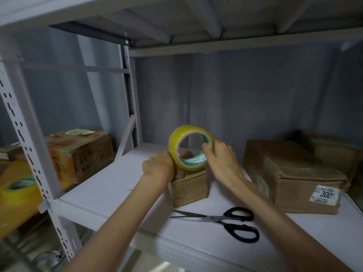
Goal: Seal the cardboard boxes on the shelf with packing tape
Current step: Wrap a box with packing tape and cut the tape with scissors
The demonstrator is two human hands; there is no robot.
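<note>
Scissors [220, 220] lie nearest on the shelf [117, 183], blades pointing left, untouched. Just behind stands the small cardboard box [189, 188]. Tape roll [189, 149] hangs directly above its top, core hole facing the camera. Right hand [222, 160] grips the roll, fingers [206, 149] hooked into the core. Left hand [158, 166] curls at the roll's left rim, probably pinching the tape end; grasp hidden. Larger box [290, 173] sits farther right.
</note>
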